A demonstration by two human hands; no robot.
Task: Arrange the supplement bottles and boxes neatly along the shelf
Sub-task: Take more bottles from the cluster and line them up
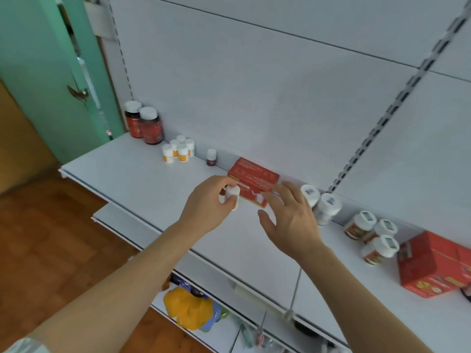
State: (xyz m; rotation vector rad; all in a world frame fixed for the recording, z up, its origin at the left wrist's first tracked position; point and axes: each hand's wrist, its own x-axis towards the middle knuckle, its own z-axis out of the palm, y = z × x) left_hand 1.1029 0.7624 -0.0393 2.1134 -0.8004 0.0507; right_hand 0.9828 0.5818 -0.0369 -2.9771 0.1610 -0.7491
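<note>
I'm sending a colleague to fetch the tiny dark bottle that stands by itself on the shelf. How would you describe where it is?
Start at the white shelf and follow its back wall from the left end. Past the two tall dark bottles and the cluster of small white bottles, the tiny dark bottle stands before the flat red box. It alone is small, dark, white-capped and has no neighbour touching it.

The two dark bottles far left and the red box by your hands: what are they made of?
Dark bottles: probably tinted plastic, maybe glass; glossy brown walls, matte white caps, red labels. Red box: printed cardboard by its flat faces and crisp folded edges, slight sheen.
</note>
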